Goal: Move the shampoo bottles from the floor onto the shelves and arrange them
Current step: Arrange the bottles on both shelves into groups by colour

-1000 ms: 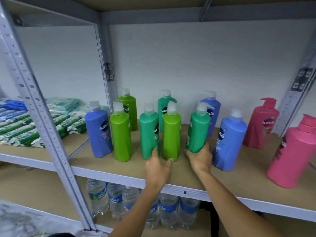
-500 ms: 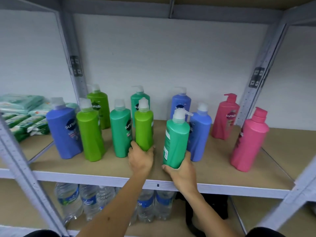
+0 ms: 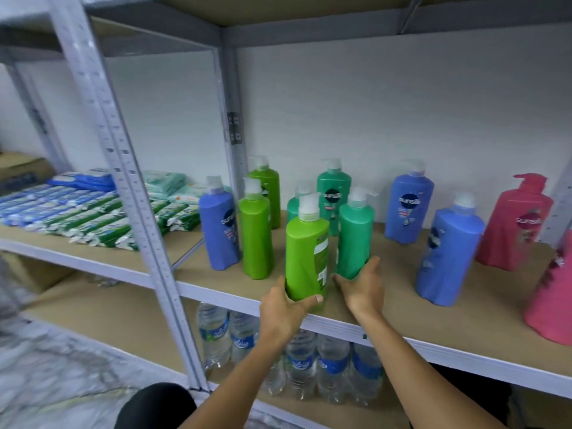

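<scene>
Head view: a person's left hand (image 3: 286,311) wraps its grip around the base of a lime-green shampoo bottle (image 3: 306,249), thumb curled across the front, holding the bottle upright at the front edge of the shelf (image 3: 402,320). Just right of that grip, the right hand (image 3: 360,287) cups the lower part of a teal shampoo bottle (image 3: 355,233), fingers bent loosely round its foot; whether the bottle is lifted or standing on the board cannot be told.

Left of the left hand stand a second lime-green bottle (image 3: 257,230) and a blue bottle (image 3: 219,227). Behind both hands, a third lime-green bottle (image 3: 266,193) and more teal ones line the back wall. Right of the right hand, well apart, stand two more blue bottles (image 3: 445,255) and pink pump bottles (image 3: 515,224). Below the hands, water bottles (image 3: 305,363) fill the lower shelf.

No bottle shows on the floor, so the step in hand appears to be arranging by colour. The next move likely calls for sliding the lime-green bottle leftward beside its match, kept upright, and tucking the teal one in with the teal group behind without knocking a neighbour.
</scene>
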Motion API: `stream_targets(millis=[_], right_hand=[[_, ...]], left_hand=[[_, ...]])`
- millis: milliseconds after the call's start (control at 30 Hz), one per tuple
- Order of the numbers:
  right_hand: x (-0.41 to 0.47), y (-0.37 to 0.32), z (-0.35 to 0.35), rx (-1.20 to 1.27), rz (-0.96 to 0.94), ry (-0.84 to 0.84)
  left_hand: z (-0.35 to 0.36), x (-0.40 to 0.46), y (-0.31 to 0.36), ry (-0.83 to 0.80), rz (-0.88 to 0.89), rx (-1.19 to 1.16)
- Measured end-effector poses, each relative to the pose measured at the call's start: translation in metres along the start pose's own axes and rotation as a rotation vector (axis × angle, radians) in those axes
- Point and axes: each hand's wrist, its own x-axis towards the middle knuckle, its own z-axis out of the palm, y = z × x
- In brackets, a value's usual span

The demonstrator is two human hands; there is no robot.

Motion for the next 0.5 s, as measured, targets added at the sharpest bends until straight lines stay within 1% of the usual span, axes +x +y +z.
stream_targets(millis=[67, 200, 233, 300, 400, 433, 500], right_hand=[[0.002, -0.006, 0.009, 0.019, 0.014, 0.001], [-0.004, -0.005, 0.010, 0.047, 0.085, -0.051], [-0.010, -0.004, 0.007, 0.075, 0.111, -0.045], [-0.026, -0.006, 0.002, 0.135, 0.130, 0.022], [-0.059, -0.022, 0.003, 0.209, 0.055, 0.164], [-0.067, -0.028, 0.009, 0.217, 0.020, 0.186], [-0.080, -0.040, 0.023, 0.239, -0.059, 0.179]], left_hand=[[-0.011, -0.003, -0.003, 0.018, 0.014, 0.010], [-0.031, -0.008, -0.010, 0.034, 0.029, -0.009], [-0.035, -0.008, -0.012, 0.041, 0.031, -0.019], [-0.040, -0.009, -0.016, 0.063, 0.029, -0.026], [-0.048, -0.010, -0.022, 0.117, 0.005, -0.035], [-0.053, -0.008, -0.024, 0.138, -0.011, -0.031], [-0.067, -0.005, -0.032, 0.188, -0.049, -0.028]])
